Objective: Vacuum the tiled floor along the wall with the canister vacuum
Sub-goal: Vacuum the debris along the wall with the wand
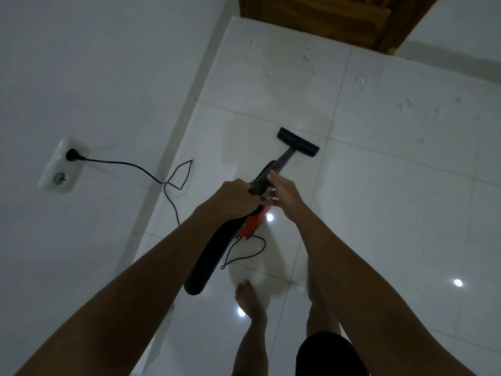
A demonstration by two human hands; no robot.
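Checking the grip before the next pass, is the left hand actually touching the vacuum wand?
Touching. The head view shows the left hand with fingers wrapped around the upper end of the black vacuum wand, no gap visible.

Single head cam, wide-angle, looking steeply down and forward from standing height. Both forearms run in from the bottom edge, close to the lens. Tiled floor (393, 185) fills centre and right, wall (81, 77) the left, wooden door (325, 14) top edge. No second view.

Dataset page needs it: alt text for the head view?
Both hands, left and right, grip a black vacuum wand, its floor head on white tiles beside the wall. A cord runs to a wall socket.
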